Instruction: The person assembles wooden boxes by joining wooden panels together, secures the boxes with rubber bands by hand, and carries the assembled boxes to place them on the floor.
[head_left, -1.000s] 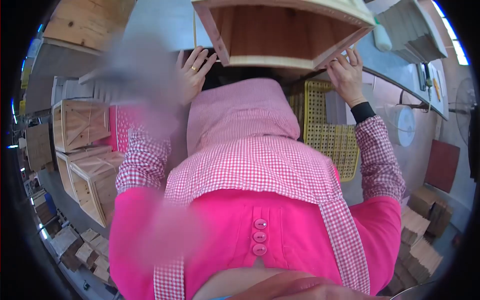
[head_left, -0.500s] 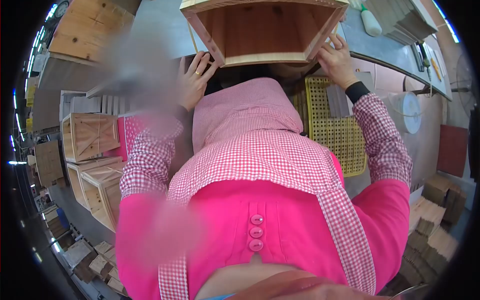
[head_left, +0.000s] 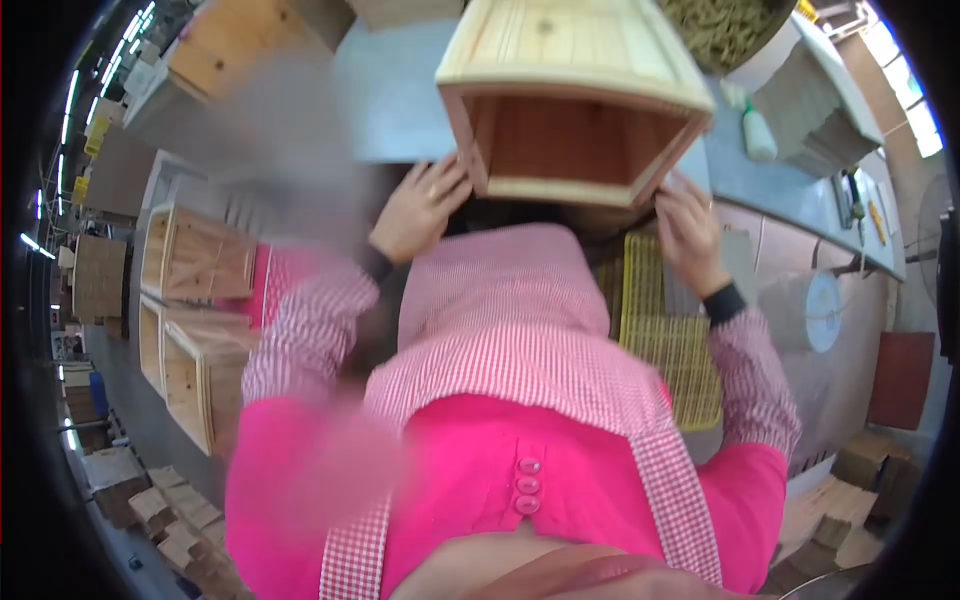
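A pale wooden box (head_left: 570, 48) sits at the front edge of the blue-grey worktable (head_left: 400, 95). Its open side faces me and shows a reddish-brown inside. My left hand (head_left: 418, 212), with a ring on one finger, has its fingers at the box's lower left corner. At the lower right corner, my right hand (head_left: 692, 232) grips the edge, thumb and fingers close together. Some fingertips are hidden behind the box's sides.
A bowl of shavings-like pieces (head_left: 722, 32) and a white bottle with a green top (head_left: 758, 135) stand to the right on the table. A yellow plastic crate (head_left: 690, 365) is below right. More wooden boxes (head_left: 205, 250) are stacked at left. A grey blur covers the left side.
The view has tilted, so the box appears lower and more of its top shows. Both hands remain at its lower corners; the thin strips beside the box are no longer visible.
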